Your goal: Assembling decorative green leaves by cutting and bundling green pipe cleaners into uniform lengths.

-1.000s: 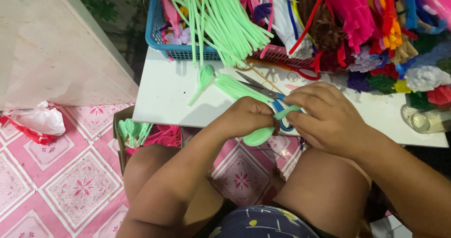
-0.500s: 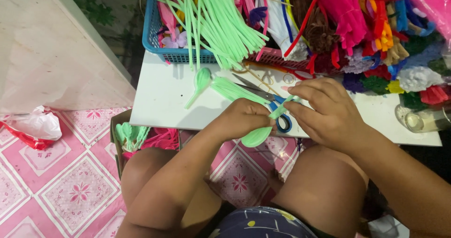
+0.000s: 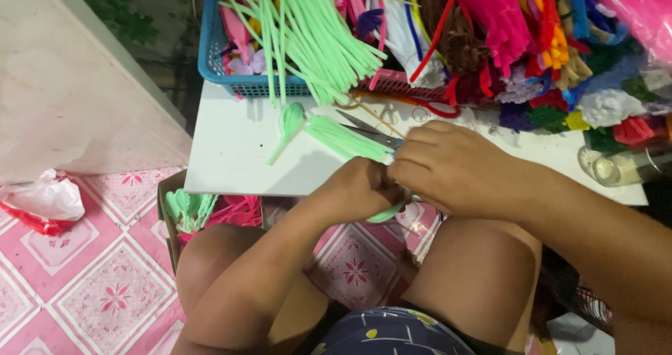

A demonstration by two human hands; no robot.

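Note:
My left hand and my right hand meet at the front edge of a small white table. Both pinch a light green pipe-cleaner piece, whose looped end pokes out below the fingers. The rest of it is hidden in my hands. Just behind my fingers lie a fanned bundle of short green pipe-cleaner bits and a pair of scissors, with the handles hidden under my right hand. A finished green leaf shape rests on the table to the left.
A blue basket with long green pipe cleaners stands at the table's back. Piles of pink, red and mixed pipe cleaners fill the right. A glass jar lies at right. A cardboard box with green and pink pieces sits on the floor.
My two hands have drawn closer together over the green piece, so less of its loop shows. My right hand now covers the blue scissor handles.

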